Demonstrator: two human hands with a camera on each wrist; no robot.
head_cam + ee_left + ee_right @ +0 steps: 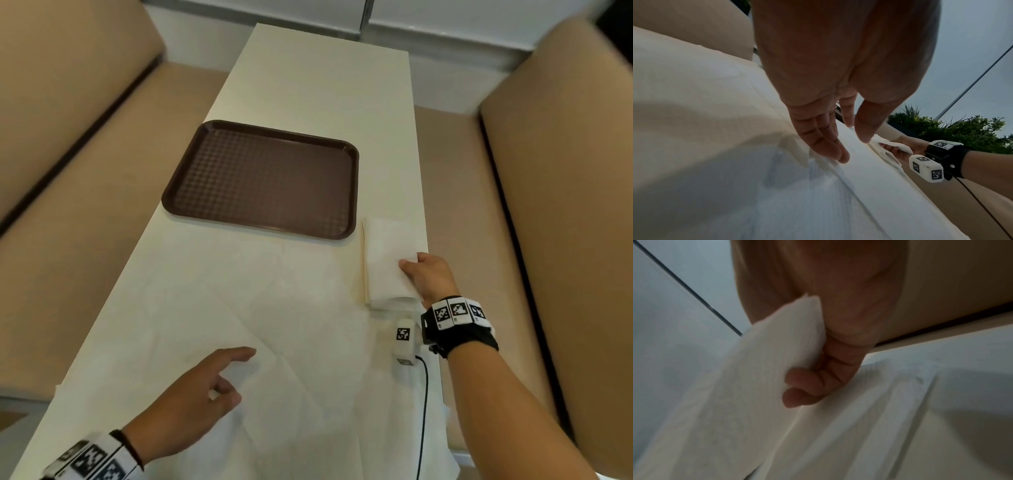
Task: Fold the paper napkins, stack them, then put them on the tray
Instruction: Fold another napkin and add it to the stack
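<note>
- Head view is showing the right hand (430, 274) pinching the near right corner of a folded napkin (388, 253), thumb on top; the right wrist view is showing fingers (801, 386) curling under the lifted paper edge.
- That napkin is lying on top of a small stack of folded napkins (387, 298), which is sitting near the right edge of the table (308, 68), with its long axis running away from the person.
- The left hand (202, 390) is hovering or resting lightly over a large unfolded napkin (274, 325); its fingers are loosely extended and gripping nothing, and the left wrist view is showing fingertips (836, 154) touching the sheet.
- The unfolded napkin is spreading across the near half of the table, directly under the left hand, so I judge that hand to be the one placed for the next fold.
- The brown tray (263, 178) is lying beyond both hands, just left of the stack's far end, with its long axis running across the table; its bed is holding nothing.
- The right hand is nearer the stack and the tray's right rim, so moving the stack means going forward and to the left.
- Room is looking tight on the right, where the stack is lying close to the table edge; open tabletop is stretching beyond the tray.
- Tan bench seats (68, 154) are flanking the table on both sides.
</note>
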